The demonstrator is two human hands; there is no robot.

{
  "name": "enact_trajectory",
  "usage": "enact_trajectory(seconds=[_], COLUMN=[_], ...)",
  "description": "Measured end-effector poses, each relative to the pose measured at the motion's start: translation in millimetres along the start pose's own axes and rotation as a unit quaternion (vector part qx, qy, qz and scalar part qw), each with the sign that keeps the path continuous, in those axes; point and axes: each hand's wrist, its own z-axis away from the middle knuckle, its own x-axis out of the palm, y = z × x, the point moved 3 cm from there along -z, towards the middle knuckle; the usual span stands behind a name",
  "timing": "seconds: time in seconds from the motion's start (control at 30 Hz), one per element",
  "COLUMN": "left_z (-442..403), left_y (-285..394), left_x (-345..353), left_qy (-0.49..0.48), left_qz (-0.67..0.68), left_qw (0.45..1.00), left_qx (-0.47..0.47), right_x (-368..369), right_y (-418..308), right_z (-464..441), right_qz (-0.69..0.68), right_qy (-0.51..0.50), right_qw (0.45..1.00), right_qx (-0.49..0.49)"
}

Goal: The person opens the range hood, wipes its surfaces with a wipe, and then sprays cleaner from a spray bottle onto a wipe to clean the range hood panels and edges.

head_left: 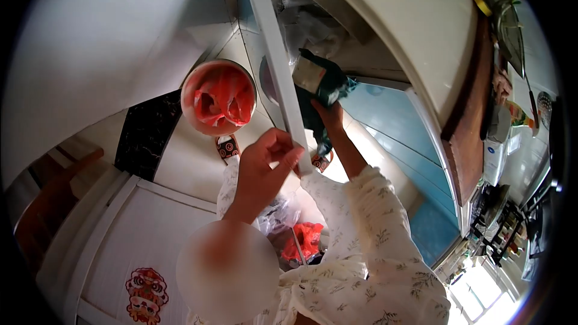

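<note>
My left hand (265, 165) is closed on the lower end of a pale cabinet door (274, 42), with thumb and fingers at its edge. My right hand (331, 115) grips a dark green plastic bag (319, 84) with a pale label, at the mouth of an open cabinet. Clear plastic bags (307, 24) lie inside the cabinet behind it. Part of the right hand's fingers is hidden by the green bag.
A round bin (188, 108) lined with a red bag stands on the floor at left. Another red bag (308, 239) shows below, beside clear plastic. A pale countertop (415, 36) curves over the cabinet, and a blue door (391, 126) stands at right.
</note>
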Motion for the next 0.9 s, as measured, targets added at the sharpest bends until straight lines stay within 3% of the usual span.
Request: enact_trajectory(seconds=[0.07, 0.13, 0.27, 0.33, 0.4, 0.43, 0.53, 0.63, 0.73, 0.9], left_z=[-1, -2, -2, -1, -2, -2, -2, -2, -5, -10], left_y=[1, 2, 2, 1, 3, 0, -3, -4, -8, -2], left_x=[-2, -3, -7, -8, -8, -9, -12, -9, -6, 6], left_qy=[-0.004, -0.010, -0.016, -0.016, -0.017, -0.017, -0.017, -0.013, -0.010, -0.007], left_qz=[-0.026, -0.037, -0.078, -0.081, -0.091, -0.095, -0.104, -0.089, -0.070, -0.117], left_qw=[1.000, 0.999, 0.997, 0.997, 0.996, 0.995, 0.994, 0.996, 0.996, 0.993], left_qx=[-0.009, -0.009, 0.011, 0.009, -0.004, 0.002, 0.003, 0.022, 0.046, -0.004], right_x=[34, 64, 94, 98, 107, 106, 97, 96, 69, 100], right_y=[5, 18, 1, -8, 5, 2, -26, -9, -35, -26], right_z=[-38, -82, -138, -166, -219, -236, -280, -346, -312, -299], right_qz=[-0.059, -0.008, 0.017, -0.046, -0.134, -0.177, -0.438, -0.452, -0.378, -0.449], right_qy=[0.027, 0.045, 0.025, 0.026, 0.162, 0.228, 0.242, 0.159, -0.011, 0.063], right_qw=[0.998, 0.999, 0.999, 0.997, 0.977, 0.957, 0.858, 0.872, 0.895, 0.862], right_qx=[0.011, -0.016, 0.036, 0.049, 0.031, 0.025, -0.113, 0.103, 0.235, 0.227])
